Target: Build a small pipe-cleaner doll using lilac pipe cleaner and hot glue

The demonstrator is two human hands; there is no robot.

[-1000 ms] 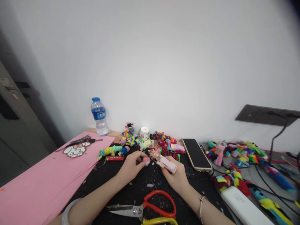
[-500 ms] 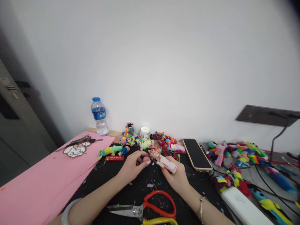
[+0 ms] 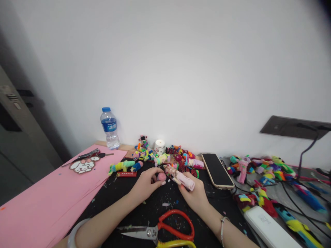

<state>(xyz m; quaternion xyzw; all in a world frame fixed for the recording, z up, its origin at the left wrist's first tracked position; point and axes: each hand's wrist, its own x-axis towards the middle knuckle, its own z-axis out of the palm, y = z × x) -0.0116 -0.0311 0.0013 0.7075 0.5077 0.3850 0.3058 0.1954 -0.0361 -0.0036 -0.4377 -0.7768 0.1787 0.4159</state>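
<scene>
Here, in the head view, the left hand (image 3: pixel 144 184) pinches a small pink ball (image 3: pixel 161 177) between thumb and fingertips, pressing it against the upper end of a pale pink doll (image 3: pixel 179 177) that the right hand (image 3: pixel 194 194) grips, fingers curled around its lower part. Both things sit just above the black mat (image 3: pixel 144 213), midway between the two hands, and the ball touches the doll. To judge by this, the doll's body is already wrapped and the ball is only now being joined on as a head; whether it is fixed I cannot tell. Beyond the hands lies a heap of finished colourful dolls (image 3: pixel 155 156), with a white candle (image 3: pixel 159 146) among them and a water bottle (image 3: pixel 109 128) further left. A red lighter (image 3: pixel 126 174) lies near the left hand. Red-handled scissors (image 3: pixel 165 229) rest close to the wrists. A phone (image 3: pixel 216 170) lies to the right, more dolls (image 3: pixel 258 168) past it, and pink paper (image 3: pixel 46 196) covers the left side
</scene>
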